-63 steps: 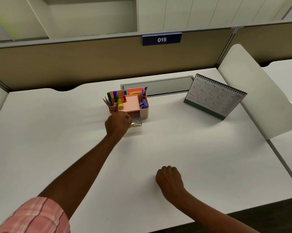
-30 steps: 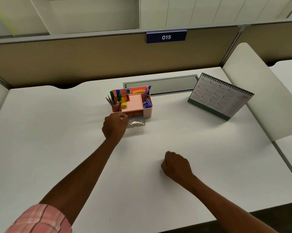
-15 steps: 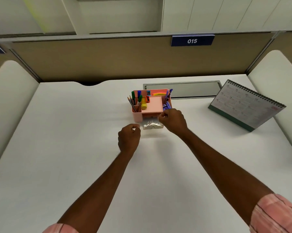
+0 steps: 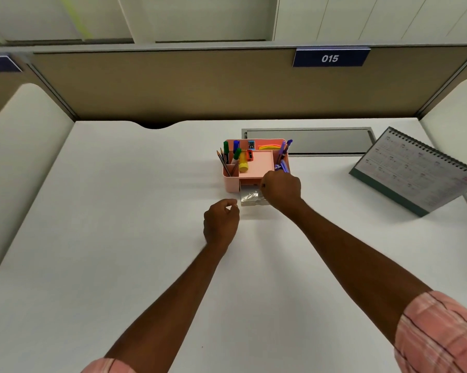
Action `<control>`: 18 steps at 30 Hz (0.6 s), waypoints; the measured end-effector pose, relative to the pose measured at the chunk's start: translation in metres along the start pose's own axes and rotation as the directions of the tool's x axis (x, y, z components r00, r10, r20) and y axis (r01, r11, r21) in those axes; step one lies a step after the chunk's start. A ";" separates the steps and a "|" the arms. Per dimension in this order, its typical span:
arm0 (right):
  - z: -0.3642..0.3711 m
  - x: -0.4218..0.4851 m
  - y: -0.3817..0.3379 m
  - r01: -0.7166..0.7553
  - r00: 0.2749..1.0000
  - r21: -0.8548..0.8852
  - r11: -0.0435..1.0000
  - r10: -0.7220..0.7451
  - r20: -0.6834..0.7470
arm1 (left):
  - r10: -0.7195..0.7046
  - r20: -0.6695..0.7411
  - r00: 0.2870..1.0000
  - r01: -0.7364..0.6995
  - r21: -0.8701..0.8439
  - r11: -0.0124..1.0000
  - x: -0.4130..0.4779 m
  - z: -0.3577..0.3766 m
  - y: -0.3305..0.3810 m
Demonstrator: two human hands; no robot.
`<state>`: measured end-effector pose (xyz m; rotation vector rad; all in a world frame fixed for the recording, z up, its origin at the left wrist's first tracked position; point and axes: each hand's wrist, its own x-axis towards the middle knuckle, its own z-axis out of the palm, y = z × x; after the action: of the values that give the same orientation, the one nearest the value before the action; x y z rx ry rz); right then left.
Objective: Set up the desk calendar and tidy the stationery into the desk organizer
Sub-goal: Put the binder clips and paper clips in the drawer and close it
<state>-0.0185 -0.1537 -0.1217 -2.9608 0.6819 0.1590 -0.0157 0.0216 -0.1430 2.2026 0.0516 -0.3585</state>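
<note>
Now our right grip (image 4: 281,190), which lay fisted on the worktop (image 4: 119,238) 2 seconds back, has reached the clear drawer (image 4: 250,198) of paper clips pulled out in front of the pink organizer (image 4: 231,181). Its fingers curl down onto the drawer, but we cannot tell whether they pinch anything. Our left grip (image 4: 221,219) has drawn back just beside the drawer, loosely curled, with nothing seen in it. We judge that the hands have swapped roles and tidying is nearly finished. We count 1 organizer, 1 drawer, 2 green markers (image 4: 237,155), 1 yellow highlighter (image 4: 243,165) and 1 calendar (image 4: 415,170), standing well to the right.
</note>
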 end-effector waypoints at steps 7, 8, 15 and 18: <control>0.009 -0.028 0.024 -0.193 0.944 0.658 0.728 0.320 -0.076 | -0.211 0.070 0.975 0.222 -0.382 0.897 -0.004 0.006 -0.005; 0.013 -0.035 0.028 -0.243 0.906 0.830 0.502 0.423 0.009 | -0.264 0.104 0.959 0.281 -0.484 0.829 -0.005 0.007 -0.004; 0.028 -0.072 0.021 -0.419 0.715 0.613 -0.670 0.172 0.677 | -0.369 0.363 0.856 0.505 -0.741 0.443 -0.007 0.024 0.006; 0.024 -0.072 0.015 -0.416 0.702 0.443 -0.794 0.029 0.712 | -0.355 0.383 0.853 0.508 -0.767 0.392 -0.006 0.025 0.011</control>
<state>-0.0916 -0.1333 -0.1374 -0.3361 0.9774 -0.1119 -0.0260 -0.0045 -0.1474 1.1020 0.6164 -0.6389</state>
